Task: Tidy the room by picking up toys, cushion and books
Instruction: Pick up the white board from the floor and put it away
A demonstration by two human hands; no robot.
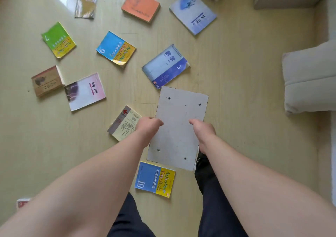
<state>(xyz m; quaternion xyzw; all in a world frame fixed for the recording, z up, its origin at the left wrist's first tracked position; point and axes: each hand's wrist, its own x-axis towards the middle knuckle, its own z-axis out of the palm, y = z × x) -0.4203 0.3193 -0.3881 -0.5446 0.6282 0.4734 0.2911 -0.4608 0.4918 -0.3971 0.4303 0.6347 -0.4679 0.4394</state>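
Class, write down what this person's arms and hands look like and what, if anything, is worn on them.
Both forearms are bare, with no sleeves in view. The left hand and right hand wear no gloves; no watch, bracelet or ring shows. Dark trousers and a black shoe appear below.

Head-worn wide-angle camera looks steeply down over a room floor (pixel 245 95).
The single view faces forward and down, close along the person's forearms (pixel 101 164) and legs, with scattered books (pixel 116 49) lying farther out.
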